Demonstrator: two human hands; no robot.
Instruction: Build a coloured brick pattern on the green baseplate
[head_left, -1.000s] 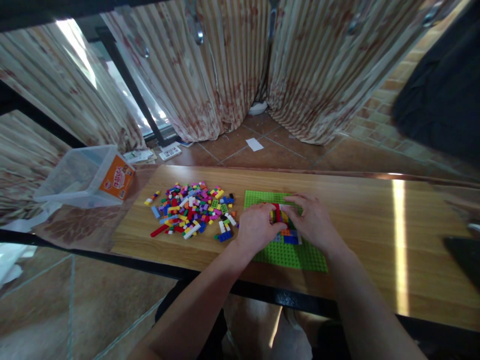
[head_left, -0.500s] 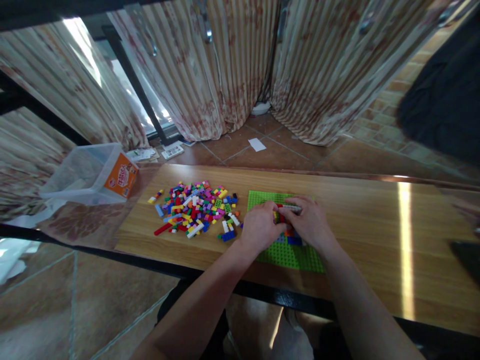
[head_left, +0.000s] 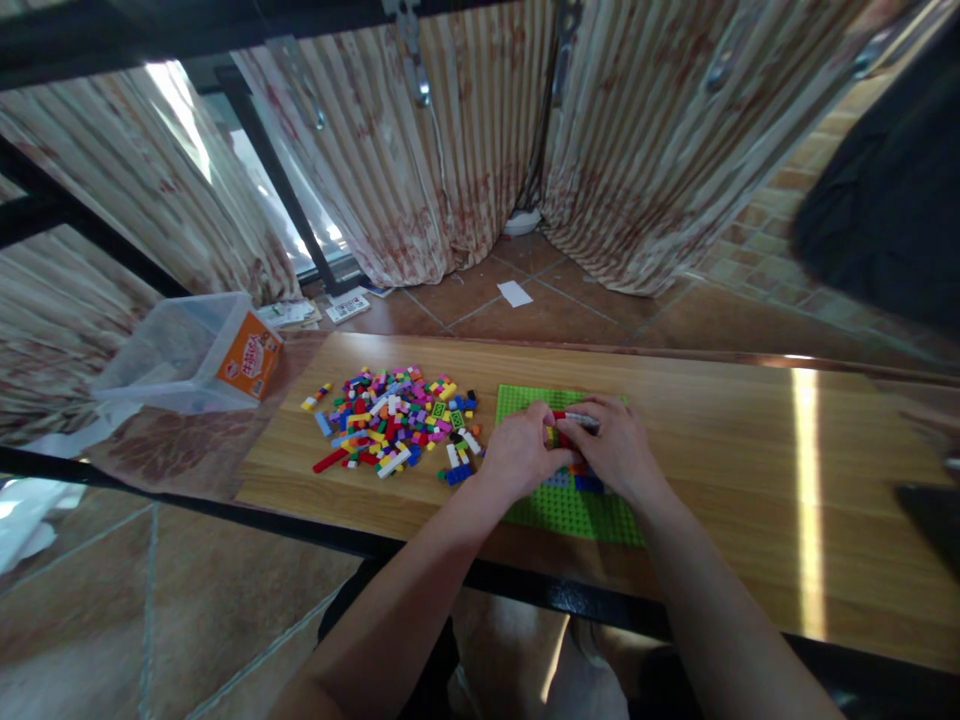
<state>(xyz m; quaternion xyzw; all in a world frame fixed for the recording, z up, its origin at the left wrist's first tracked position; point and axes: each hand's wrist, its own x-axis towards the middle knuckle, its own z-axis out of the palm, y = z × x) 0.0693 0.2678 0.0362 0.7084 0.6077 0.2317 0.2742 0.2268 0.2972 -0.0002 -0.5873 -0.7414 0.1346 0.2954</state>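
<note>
Both hands work over a green studded baseplate (head_left: 574,515) on the wooden table. My left hand (head_left: 521,450) is closed against the left side of a small structure of toy building bricks (head_left: 564,432), with red, yellow and white parts showing. My right hand (head_left: 615,445) curls round the right side of the same bricks, its fingers near a whitish piece on top. Blue and grey bricks (head_left: 589,484) sit on the plate just below the hands. The fingers hide much of the structure, so which brick each one presses is unclear.
Loose coloured bricks (head_left: 394,415) lie in a heap left of the baseplate. A clear plastic box (head_left: 172,355) with an orange label stands at the far left. Striped curtains (head_left: 480,150) hang behind the table. A person in dark clothing (head_left: 885,190) is at the right.
The view has shifted slightly. Both hands stay on the bricks over the baseplate, with only small finger movement.
</note>
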